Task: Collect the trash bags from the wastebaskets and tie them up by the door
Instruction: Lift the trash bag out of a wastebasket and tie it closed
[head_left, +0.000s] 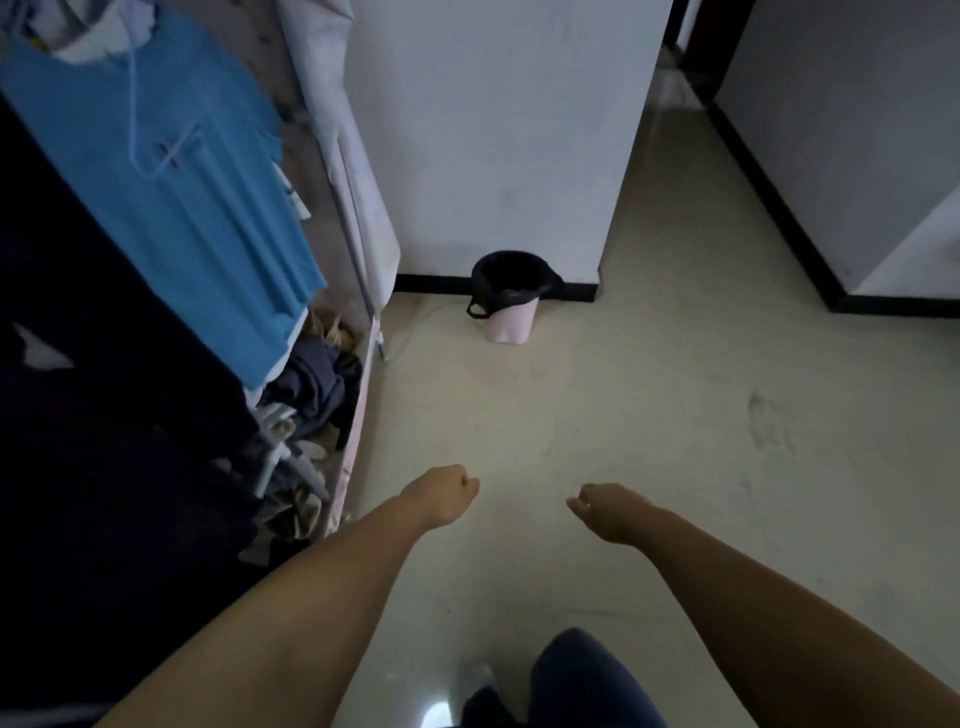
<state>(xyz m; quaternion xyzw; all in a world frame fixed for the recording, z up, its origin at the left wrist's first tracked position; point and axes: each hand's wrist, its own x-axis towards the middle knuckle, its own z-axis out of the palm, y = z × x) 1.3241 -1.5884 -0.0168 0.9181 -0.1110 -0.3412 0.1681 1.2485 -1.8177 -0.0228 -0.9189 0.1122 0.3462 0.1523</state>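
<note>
A small pink wastebasket (509, 322) stands on the floor against a white wall. A black trash bag (511, 280) lines it, folded over the rim, with a handle loop hanging down its left side. Both my arms reach forward, well short of the basket. My left hand (444, 491) is curled into a fist and holds nothing. My right hand (605, 509) also has its fingers curled under and is empty. The basket's inside is too dark to see.
An open fabric wardrobe (363, 395) fills the left side, with a blue shirt (171, 171) hanging and clothes piled at its bottom. A passage (685, 171) leads away at the upper right between white walls. My leg (582, 680) shows at the bottom.
</note>
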